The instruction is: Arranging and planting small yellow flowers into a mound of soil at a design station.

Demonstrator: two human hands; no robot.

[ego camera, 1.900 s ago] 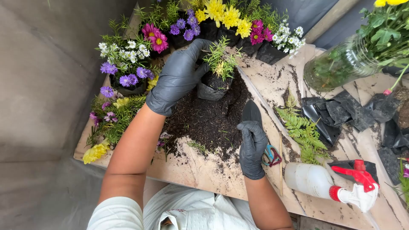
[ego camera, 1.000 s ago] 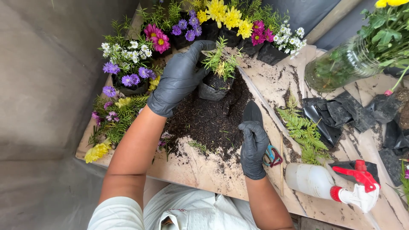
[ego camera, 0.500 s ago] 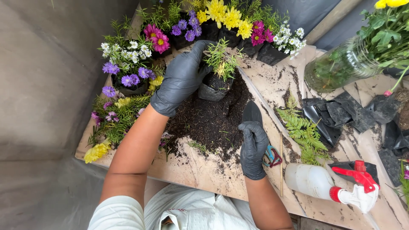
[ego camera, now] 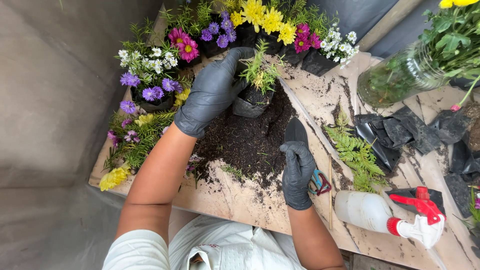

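Note:
Both of my hands wear black gloves. My left hand [ego camera: 212, 92] grips the rim of a small black plastic grow bag [ego camera: 248, 105] that holds a spiky green seedling [ego camera: 260, 72]. The bag stands at the far edge of a pile of dark soil [ego camera: 245, 140] on the wooden board [ego camera: 225, 197]. My right hand [ego camera: 298, 172] is closed around the handle of a dark trowel [ego camera: 295, 131], whose blade rests at the right edge of the soil.
Potted flowers in purple, pink, yellow and white [ego camera: 165, 75] ring the board's left and far sides. A fern cutting [ego camera: 355, 152], scissors [ego camera: 320, 182], a white spray bottle with a red trigger [ego camera: 387, 215], empty black bags [ego camera: 400, 132] and a glass jar [ego camera: 397, 77] lie to the right.
My left hand has nudged the seedling bag slightly, the plant leaning a little differently. My right hand and the trowel have stayed in place.

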